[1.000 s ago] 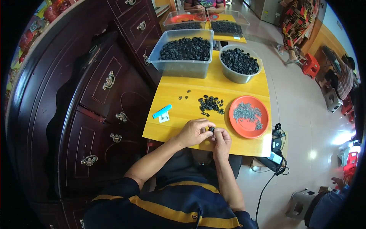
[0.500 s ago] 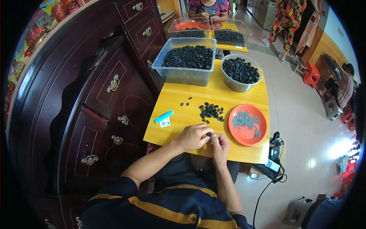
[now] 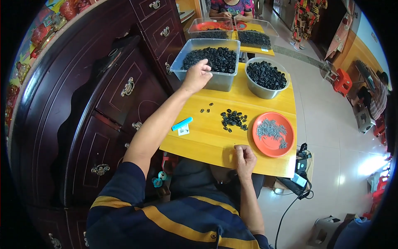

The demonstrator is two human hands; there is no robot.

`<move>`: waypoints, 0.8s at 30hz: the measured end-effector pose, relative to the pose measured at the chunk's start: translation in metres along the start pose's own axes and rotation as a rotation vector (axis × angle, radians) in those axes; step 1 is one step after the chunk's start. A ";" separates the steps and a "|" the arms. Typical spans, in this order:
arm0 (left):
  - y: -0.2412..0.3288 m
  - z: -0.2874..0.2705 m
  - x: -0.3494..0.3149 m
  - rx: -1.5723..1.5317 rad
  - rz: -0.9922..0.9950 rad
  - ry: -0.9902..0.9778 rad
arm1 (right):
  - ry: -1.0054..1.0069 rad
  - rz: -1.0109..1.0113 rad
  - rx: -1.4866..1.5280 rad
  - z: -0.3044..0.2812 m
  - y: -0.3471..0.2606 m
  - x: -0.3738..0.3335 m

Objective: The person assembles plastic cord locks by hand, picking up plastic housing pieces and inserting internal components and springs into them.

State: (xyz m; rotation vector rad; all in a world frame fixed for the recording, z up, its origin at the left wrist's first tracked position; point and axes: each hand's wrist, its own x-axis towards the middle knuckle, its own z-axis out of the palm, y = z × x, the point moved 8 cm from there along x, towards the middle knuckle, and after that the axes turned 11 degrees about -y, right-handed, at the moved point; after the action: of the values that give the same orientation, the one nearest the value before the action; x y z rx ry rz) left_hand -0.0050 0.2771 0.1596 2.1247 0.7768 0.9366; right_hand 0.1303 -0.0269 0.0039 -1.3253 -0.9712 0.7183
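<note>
My left hand (image 3: 198, 76) is stretched out over the near edge of the clear rectangular bin (image 3: 222, 84), its fingers loosely apart with nothing visible in them. The bin is filled with small black plastic pieces (image 3: 217, 58). By the table's front edge, my right hand (image 3: 245, 159) is closed with the thumb against curled fingers; a tiny dark speck shows at its tip, too small to name. Beyond it lies a loose pile of black pieces (image 3: 233, 119). To its right, an orange-red plate (image 3: 267, 147) carries many small grey metal pins (image 3: 271, 129).
A round clear tub (image 3: 266, 92) of black pieces stands at the back right of the yellow table (image 3: 199, 143). A blue-handled tool (image 3: 182, 123) rests on a white card at left. Dark wooden cabinets (image 3: 120, 95) flank the left side. Another person (image 3: 232, 8) sits across.
My left hand has left my right hand and reached forward to the rectangular bin. The black piece between my hands is no longer seen there. My right hand has stayed near the front edge.
</note>
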 end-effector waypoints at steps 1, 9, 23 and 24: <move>0.001 -0.002 -0.003 0.050 0.017 0.042 | 0.008 -0.021 -0.013 0.000 -0.001 0.000; 0.007 0.118 -0.105 0.465 0.173 -0.388 | 0.019 -0.032 -0.062 0.000 0.002 0.000; 0.017 0.142 -0.162 0.576 0.151 -0.483 | 0.002 -0.041 -0.123 0.001 -0.011 -0.002; 0.016 0.139 -0.165 0.589 0.148 -0.477 | -0.001 -0.046 -0.130 0.001 -0.010 -0.002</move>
State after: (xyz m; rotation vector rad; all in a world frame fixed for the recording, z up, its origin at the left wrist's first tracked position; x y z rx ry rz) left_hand 0.0159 0.0997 0.0371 2.7963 0.7050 0.2398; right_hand 0.1276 -0.0295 0.0136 -1.4108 -1.0600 0.6295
